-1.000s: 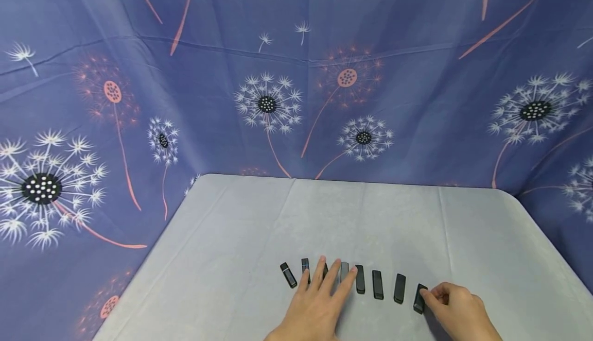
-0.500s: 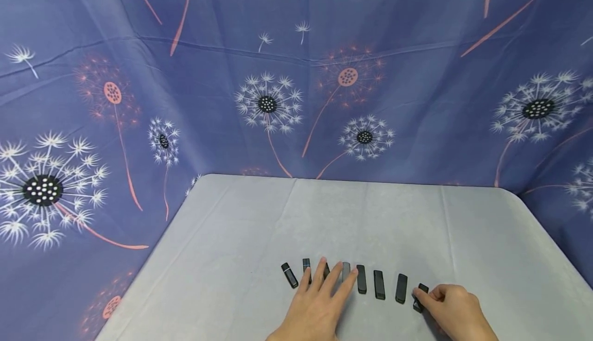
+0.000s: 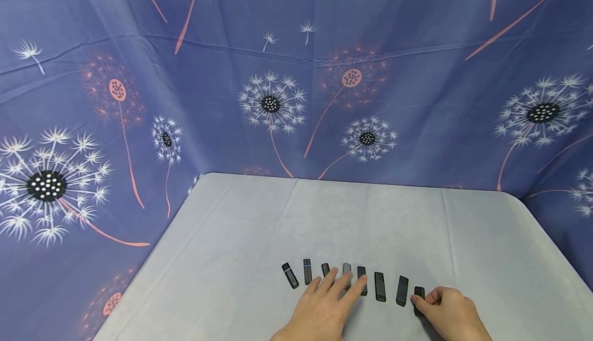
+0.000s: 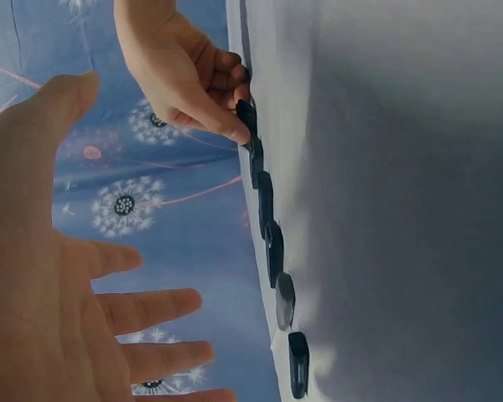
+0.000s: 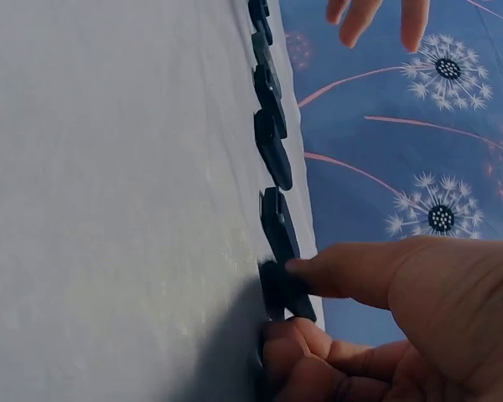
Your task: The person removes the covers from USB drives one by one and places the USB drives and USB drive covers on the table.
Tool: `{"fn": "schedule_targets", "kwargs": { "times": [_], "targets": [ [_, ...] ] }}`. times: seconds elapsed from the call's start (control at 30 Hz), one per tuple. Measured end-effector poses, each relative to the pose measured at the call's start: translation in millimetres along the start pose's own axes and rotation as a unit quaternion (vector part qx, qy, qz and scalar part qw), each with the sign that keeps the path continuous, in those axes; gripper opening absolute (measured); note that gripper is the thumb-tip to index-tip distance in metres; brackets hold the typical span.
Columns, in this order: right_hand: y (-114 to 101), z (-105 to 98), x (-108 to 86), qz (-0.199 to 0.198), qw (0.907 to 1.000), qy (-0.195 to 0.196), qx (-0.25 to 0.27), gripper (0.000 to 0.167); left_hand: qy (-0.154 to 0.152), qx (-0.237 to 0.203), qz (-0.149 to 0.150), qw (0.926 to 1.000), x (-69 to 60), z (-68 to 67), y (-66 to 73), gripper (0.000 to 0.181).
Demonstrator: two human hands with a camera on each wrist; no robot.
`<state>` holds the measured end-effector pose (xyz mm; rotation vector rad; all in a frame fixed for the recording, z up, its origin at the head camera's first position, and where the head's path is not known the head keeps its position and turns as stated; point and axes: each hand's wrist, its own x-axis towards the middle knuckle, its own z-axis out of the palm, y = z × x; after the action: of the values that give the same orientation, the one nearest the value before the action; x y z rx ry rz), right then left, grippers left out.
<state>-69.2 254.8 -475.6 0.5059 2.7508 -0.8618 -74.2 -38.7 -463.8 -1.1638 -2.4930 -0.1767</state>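
Note:
Several USB flash drives lie in a slightly curved row on the pale tabletop in the head view. My right hand (image 3: 451,307) pinches the rightmost black flash drive (image 3: 419,293) between thumb and fingers, beside its black neighbor (image 3: 402,290). The right wrist view shows the thumb on the near face of this pinched drive (image 5: 287,289). Over the middle of the row, my left hand (image 3: 324,305) is spread with extended fingers, partly covering a grey flash drive (image 3: 346,269) and those beside it. In the left wrist view, the left palm (image 4: 59,310) holds nothing.
Two black flash drives with a light band, one far left (image 3: 290,275) and one beside it (image 3: 308,271), end the row. The grey-white tabletop (image 3: 241,227) reaches back to a blue dandelion-print cloth (image 3: 208,99), which also hangs at both sides.
The rightmost flash drive has turned from slanting to nearly in line with the view, in my right hand. My left hand has shifted slightly right and nearer, uncovering more of the left drives.

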Motion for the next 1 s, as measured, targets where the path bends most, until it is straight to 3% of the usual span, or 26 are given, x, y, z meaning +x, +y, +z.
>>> {"fn": "schedule_targets", "kwargs": {
  "times": [0.23,0.53,0.77,1.0],
  "targets": [
    [1.2,-0.2,-6.0,0.009,0.9992,0.030,0.026,0.032,-0.006,-0.007,0.027,0.9996,15.4,3.6,7.9,0.111],
    [2.3,-9.8,-10.5,0.025,0.9941,0.053,0.091,0.030,-0.093,-0.056,0.045,0.9931,34.8,7.2,8.8,0.107],
    [4.9,-16.7,-9.5,0.027,0.9867,0.059,0.149,0.057,-0.080,-0.047,0.047,0.9946,49.3,5.9,16.4,0.094],
    [3.0,-22.0,-13.3,0.052,0.9745,0.030,0.216,0.063,-0.067,-0.054,0.045,0.9953,56.6,1.8,21.7,0.097]
  ]
}}
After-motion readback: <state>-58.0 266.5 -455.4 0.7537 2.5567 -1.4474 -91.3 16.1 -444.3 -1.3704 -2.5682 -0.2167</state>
